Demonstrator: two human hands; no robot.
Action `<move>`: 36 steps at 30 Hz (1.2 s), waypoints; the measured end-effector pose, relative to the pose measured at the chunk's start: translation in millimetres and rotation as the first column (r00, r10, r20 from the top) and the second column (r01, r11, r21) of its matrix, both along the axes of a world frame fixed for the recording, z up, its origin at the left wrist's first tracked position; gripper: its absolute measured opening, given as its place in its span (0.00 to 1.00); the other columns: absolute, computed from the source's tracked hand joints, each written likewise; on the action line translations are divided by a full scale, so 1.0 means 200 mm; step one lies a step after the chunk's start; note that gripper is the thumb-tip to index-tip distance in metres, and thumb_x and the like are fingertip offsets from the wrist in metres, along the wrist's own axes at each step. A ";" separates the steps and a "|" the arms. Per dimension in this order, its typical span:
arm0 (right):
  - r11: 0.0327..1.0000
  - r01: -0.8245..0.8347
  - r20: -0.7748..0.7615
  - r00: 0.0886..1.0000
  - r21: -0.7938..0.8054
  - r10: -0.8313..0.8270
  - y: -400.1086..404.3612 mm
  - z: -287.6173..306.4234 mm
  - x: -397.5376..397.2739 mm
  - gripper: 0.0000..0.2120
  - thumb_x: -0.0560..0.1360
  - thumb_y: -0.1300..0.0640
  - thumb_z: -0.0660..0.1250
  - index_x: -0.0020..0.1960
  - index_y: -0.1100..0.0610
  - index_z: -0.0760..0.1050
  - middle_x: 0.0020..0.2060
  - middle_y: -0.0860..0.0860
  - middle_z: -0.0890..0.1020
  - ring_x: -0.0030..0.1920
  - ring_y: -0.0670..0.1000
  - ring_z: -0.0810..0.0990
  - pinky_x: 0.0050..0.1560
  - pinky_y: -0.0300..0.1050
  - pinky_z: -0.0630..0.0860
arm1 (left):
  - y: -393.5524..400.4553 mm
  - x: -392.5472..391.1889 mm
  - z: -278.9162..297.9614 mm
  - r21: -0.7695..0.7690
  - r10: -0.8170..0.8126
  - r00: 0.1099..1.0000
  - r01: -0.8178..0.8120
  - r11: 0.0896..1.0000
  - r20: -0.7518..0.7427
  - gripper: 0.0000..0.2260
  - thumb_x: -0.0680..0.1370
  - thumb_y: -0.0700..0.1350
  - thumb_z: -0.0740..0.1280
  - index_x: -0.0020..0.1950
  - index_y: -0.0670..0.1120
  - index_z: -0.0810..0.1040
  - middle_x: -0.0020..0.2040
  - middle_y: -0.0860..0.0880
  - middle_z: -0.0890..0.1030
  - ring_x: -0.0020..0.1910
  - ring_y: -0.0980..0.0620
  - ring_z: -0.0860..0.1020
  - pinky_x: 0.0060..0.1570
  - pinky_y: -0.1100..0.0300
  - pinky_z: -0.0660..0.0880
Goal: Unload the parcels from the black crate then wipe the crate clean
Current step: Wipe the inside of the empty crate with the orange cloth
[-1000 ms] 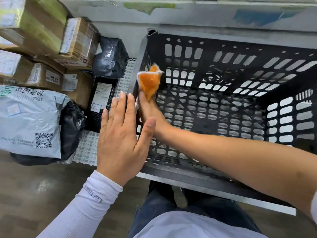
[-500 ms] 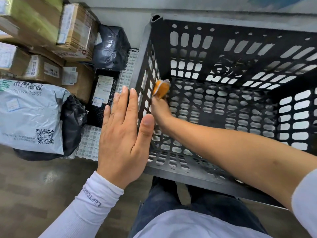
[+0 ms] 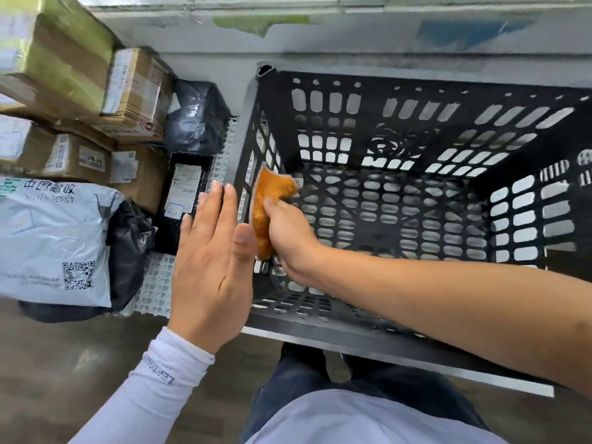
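The black perforated crate [image 3: 400, 100] fills the right of the view, with no parcel in it. My right hand [image 3: 290, 233] reaches inside and grips an orange cloth [image 3: 267, 203], held against the inner face of the crate's left wall. My left hand [image 3: 213, 251] lies flat with straight fingers against the outside of that same wall, thumb at the rim. Parcels sit to the left: a grey China Post bag [image 3: 53, 241], brown cardboard boxes [image 3: 134, 94] and black poly bags [image 3: 195, 116].
The parcels rest on a white plastic grid mat [image 3: 155, 290] beside the crate. A pale wall [image 3: 352, 33] runs behind the crate. Dark wooden floor [image 3: 48, 363] lies at the lower left. My legs [image 3: 320, 376] stand right at the crate's near rim.
My right hand dropped down the left wall with the cloth, then came back toward the near end; more of the cloth shows now. My left hand stays flat on the wall's outside.
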State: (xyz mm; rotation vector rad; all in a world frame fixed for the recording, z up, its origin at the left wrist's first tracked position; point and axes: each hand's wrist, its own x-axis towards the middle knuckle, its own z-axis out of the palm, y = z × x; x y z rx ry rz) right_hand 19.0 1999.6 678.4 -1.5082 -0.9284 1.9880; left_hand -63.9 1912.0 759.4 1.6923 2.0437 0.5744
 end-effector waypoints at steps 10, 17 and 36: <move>0.974 -0.151 -0.217 0.970 -0.166 0.113 -0.05 0.13 -0.05 0.39 0.71 0.24 0.53 0.75 0.43 0.72 0.71 0.45 0.77 0.71 0.49 0.75 0.74 0.55 0.69 | 0.00 0.00 0.00 0.022 0.020 0.999 -0.021 1.000 0.043 0.41 0.80 0.72 0.35 0.84 0.49 0.57 0.84 0.54 0.55 0.83 0.60 0.48 0.82 0.52 0.45; 0.965 0.028 -0.025 0.999 -0.259 -0.035 0.04 -0.10 -0.20 0.39 0.74 0.23 0.50 0.70 0.49 0.77 0.66 0.50 0.81 0.67 0.53 0.78 0.73 0.55 0.70 | 0.01 0.00 0.00 0.023 0.024 0.997 -0.026 0.999 0.070 0.41 0.80 0.72 0.35 0.84 0.49 0.57 0.84 0.54 0.55 0.82 0.61 0.48 0.82 0.50 0.45; 0.979 -0.063 0.023 0.997 -0.196 0.069 -0.04 0.16 -0.08 0.13 0.86 0.56 0.53 0.47 0.57 0.72 0.51 0.58 0.70 0.52 0.56 0.68 0.64 0.59 0.72 | 0.02 -0.06 -0.02 -0.036 0.173 0.756 -0.195 0.980 0.632 0.36 0.81 0.72 0.47 0.79 0.52 0.69 0.79 0.60 0.68 0.79 0.62 0.61 0.81 0.50 0.54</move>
